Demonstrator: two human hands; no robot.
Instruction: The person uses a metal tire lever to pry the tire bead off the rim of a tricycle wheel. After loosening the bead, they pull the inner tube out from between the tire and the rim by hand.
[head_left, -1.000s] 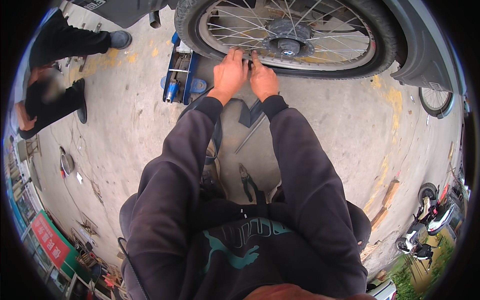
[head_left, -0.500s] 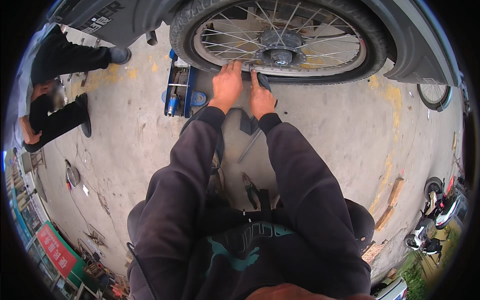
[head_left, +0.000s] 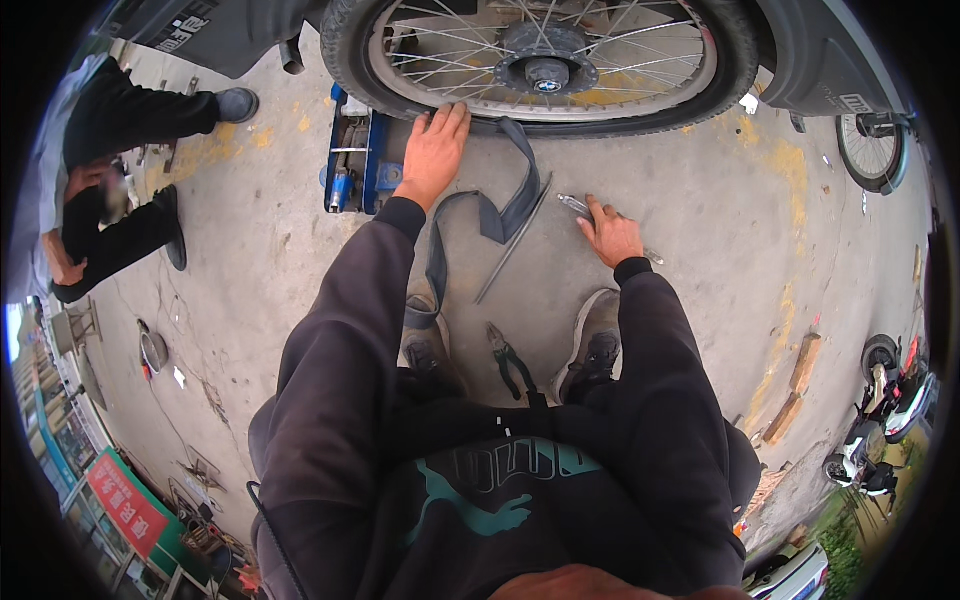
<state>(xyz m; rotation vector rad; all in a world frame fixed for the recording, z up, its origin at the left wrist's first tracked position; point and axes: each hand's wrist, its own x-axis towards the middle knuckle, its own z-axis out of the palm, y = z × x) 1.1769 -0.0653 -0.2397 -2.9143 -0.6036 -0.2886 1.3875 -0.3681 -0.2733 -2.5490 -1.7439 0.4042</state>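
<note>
A spoked wheel with a black tyre stands in front of me. My left hand lies on the tyre's near edge, fingers stretched out. From the rim a flat grey rubber inner tube hangs and loops over the ground near my left shoe. To the right, my right hand is down at the ground, its fingers around a slim silver metal tool whose two ends stick out. A thin metal bar lies beside the tube. Pliers with green handles rest between my shoes.
A blue floor jack stands left of the wheel under the grey vehicle body. At the left a seated person has legs stretched toward it. Wooden blocks and parked scooters are at the right.
My right hand has left the rim and moved right and down to the silver tool. The left hand stays at the tyre, its fingers more spread. More of the inner tube shows.
</note>
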